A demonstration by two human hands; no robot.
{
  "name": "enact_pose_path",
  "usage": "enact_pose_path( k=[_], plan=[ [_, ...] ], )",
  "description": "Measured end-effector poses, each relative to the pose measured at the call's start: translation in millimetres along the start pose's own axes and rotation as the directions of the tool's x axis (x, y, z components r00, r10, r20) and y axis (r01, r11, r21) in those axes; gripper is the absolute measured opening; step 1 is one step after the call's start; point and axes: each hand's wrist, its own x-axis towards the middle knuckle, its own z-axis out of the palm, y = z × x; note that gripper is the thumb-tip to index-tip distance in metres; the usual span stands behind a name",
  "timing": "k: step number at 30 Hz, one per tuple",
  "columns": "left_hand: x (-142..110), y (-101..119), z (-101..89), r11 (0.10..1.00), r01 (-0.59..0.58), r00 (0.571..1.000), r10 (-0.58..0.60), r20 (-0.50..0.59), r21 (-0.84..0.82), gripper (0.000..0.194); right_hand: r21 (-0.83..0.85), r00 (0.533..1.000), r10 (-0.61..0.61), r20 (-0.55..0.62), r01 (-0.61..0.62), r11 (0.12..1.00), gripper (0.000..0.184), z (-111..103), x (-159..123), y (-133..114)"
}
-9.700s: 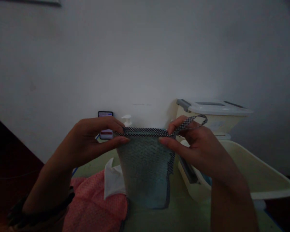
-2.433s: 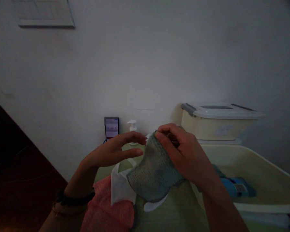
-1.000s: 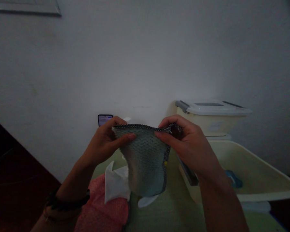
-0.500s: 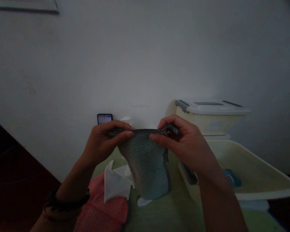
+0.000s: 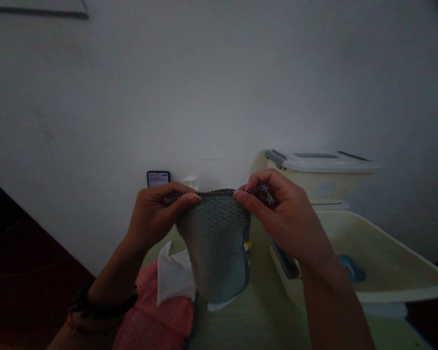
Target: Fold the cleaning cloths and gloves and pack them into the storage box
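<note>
Left hand (image 5: pixel 156 214) and right hand (image 5: pixel 281 214) apart, each pinching checkered top edge of grey-green cloth (image 5: pixel 217 248), mid-frame. Cloth hangs above table (image 5: pixel 241 325); red cloth (image 5: pixel 156 311) lower left.

Head view, single camera: looking forward and down from the wearer's head, facing the pale wall (image 5: pixel 219 97), which is filling the upper half. Left hand (image 5: pixel 160 209), right hand (image 5: pixel 282 211) and cloth (image 5: pixel 217 248) are showing close up, before the farther green tabletop (image 5: pixel 251 321).
</note>
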Motion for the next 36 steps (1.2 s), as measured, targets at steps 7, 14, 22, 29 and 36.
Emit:
enact_pose_path(
  k=[7, 14, 22, 29, 36],
  plan=[
    [2, 0, 3.5, 1.000, 0.008, 1.000, -0.008, -0.004, -0.018, 0.007, 0.113, 0.997, 0.054, -0.055, -0.047, 0.992, 0.019, 7, 1, 3],
    [0, 1, 4.3, 0.992, -0.001, 1.000, -0.002, -0.017, -0.129, 0.008, 0.182, 0.979, 0.147, 0.139, -0.171, 0.968, 0.029, 7, 1, 5],
    [-2, -14, 5.4, 0.850, 0.237, 0.932, -0.062, 0.357, -0.471, 0.020, 0.248, 0.989, 0.123, -0.084, -0.099, 0.964, 0.014, 15, 3, 7],
    [-3, -15, 8.1, 0.838, 0.290, 0.934, -0.142, 0.328, -0.463, 0.018, 0.318, 0.972, 0.227, -0.067, -0.195, 0.928, 0.026, 18, 4, 12],
    [-3, -14, 10.8, 0.778, 0.328, 0.938, -0.200, 0.283, -0.536, 0.020, 0.661, 0.918, 0.233, 0.323, -0.394, 0.639, 0.021, 18, 1, 12]
  ],
)
